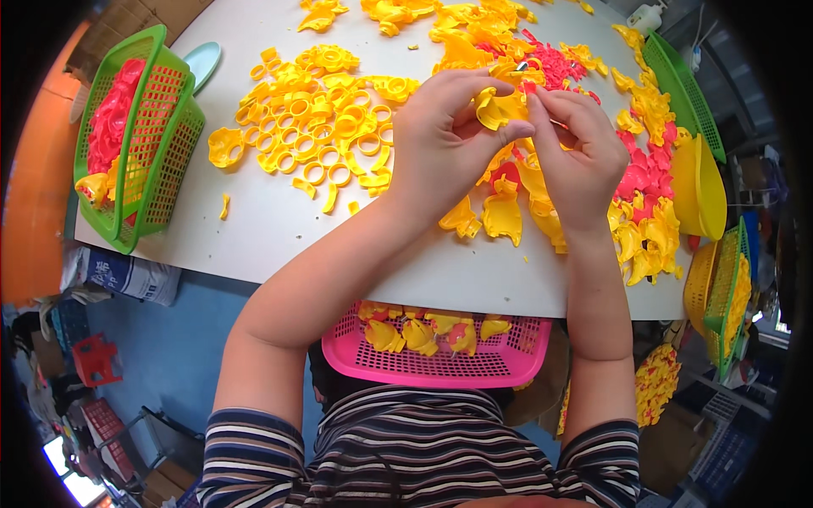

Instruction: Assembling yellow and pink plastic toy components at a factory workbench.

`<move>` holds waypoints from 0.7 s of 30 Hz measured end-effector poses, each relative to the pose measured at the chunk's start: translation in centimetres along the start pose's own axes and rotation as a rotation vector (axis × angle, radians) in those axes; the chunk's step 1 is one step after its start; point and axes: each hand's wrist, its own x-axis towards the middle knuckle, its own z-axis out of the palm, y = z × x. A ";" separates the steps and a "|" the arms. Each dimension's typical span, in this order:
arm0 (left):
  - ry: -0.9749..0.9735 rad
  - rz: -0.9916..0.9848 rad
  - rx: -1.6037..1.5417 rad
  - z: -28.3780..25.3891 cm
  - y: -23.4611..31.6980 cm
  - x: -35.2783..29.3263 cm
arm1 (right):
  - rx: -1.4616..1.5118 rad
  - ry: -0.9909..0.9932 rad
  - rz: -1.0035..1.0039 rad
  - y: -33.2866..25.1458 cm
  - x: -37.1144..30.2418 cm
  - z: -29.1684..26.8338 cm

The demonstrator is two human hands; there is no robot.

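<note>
On the worktop (271,216), at left: green basket (180,140) | next: yellow rings (306,144) | left hand (445,127): grip clamped on yellow part (500,110), above worktop | right hand (584,157): close beside that part; whether its grip clamps anything cannot be told

marking: pale printed characters (102,272) | on: blue-and-white sack (146,282) | legibility: too small and blurred to read

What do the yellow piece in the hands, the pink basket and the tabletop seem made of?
Yellow piece: probably moulded plastic, glossy, with thin curved walls. Pink basket: likely plastic, semi-gloss, with a regular moulded grid. Tabletop: smooth and white, perhaps laminate; its core cannot be told.
</note>
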 end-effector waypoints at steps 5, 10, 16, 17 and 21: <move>-0.072 0.011 0.088 -0.5 -0.5 0.1 | -0.101 -0.096 -0.063 0.4 -0.2 0.0; 0.046 0.061 -0.029 0.1 -0.3 0.1 | -0.089 -0.061 -0.045 -0.1 -0.2 0.1; 0.019 0.061 0.036 0.0 -0.5 -0.1 | -0.124 -0.100 -0.066 0.0 -0.2 0.1; 0.019 0.061 0.037 0.0 -0.6 -0.1 | -0.115 -0.102 -0.068 -0.2 -0.2 0.0; 0.020 0.049 0.040 -0.2 -1.0 -0.1 | -0.039 -0.188 -0.021 -0.3 -0.2 -0.3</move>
